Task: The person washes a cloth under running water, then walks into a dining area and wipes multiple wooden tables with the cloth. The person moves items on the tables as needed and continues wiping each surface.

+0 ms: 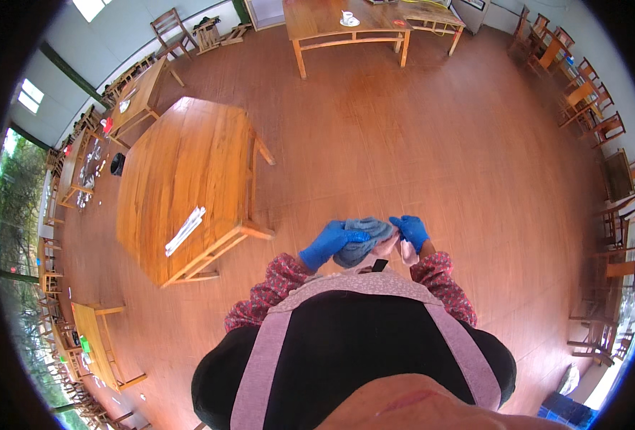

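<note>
In front of my chest, my left hand [332, 243], in a blue rubber glove, grips a bunched grey-blue cloth [361, 248]. My right hand [411, 231], gloved alike, pinches a pink cloth [407, 252] that hangs below its fingers. Pink fabric also shows between the hands, against the grey-blue cloth; whether it is the same piece I cannot tell. Both hands are above the floor, apart from any table. I wear a pink apron [344, 285] and red patterned sleeve covers.
To my left stands a wooden table [188, 161] with a bundle of white sticks [185, 231] on it. Ahead, another wooden table [317, 21] bears a white cup and saucer [348, 19]. Wooden chairs [607, 129] line the right wall. A black bin [117, 164] and litter [89, 172] lie far left.
</note>
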A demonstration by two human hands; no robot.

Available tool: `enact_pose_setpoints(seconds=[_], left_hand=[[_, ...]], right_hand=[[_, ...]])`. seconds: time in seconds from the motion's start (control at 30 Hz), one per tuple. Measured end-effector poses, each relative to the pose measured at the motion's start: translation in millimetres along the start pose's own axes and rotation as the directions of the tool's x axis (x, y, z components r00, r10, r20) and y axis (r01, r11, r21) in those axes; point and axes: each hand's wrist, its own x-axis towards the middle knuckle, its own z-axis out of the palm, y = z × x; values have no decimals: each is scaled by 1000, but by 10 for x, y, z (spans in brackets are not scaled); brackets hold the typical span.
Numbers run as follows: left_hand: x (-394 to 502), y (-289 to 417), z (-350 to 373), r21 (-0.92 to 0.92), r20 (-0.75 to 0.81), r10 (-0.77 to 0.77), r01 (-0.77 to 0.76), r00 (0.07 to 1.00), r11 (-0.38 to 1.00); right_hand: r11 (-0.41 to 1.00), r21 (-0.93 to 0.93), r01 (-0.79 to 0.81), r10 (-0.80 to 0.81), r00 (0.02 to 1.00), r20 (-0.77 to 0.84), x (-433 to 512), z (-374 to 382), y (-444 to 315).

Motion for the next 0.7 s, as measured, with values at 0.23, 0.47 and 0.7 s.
enact_pose_setpoints(seconds=[0.23,0.47,0.7], left_hand=[[1352,425,-840,-296,-283,-135,47,950,954],[3191,253,-1818,-361,-261,-310,205,914,910],[5737,387,-2763,-314,-68,-78,53,995,948]], right_hand=[[737,672,-73,157,985,-65,1911,-622,-168],[958,-274,83,-154,956,-250,3780,-1264,16],[419,908,19,441,869,-222,5765,-2461,231]])
